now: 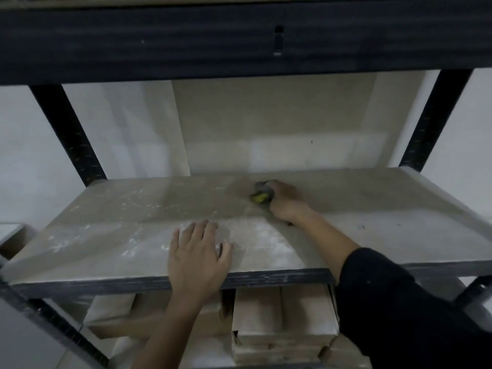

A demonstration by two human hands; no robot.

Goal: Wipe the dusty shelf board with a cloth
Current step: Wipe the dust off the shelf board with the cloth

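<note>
Below the shelf's dark front edge sit pale cardboard boxes (282, 323). The left hand (198, 258) lies flat, fingers spread, on the front of the shelf board (111, 235), a matte beige slab speckled with white dust. Farther back, near the rear edge, the right hand (286, 202) is curled tight around a bunched grey-and-yellow cloth (262, 194) pressed to the board.

1. No words, labels, brand names, numbers or signs can be read anywhere.
2. The shelf board (359, 214), the black metal frame (239, 38) and the cardboard boxes (282, 323) under the board all show plain surfaces without legible print.
</note>
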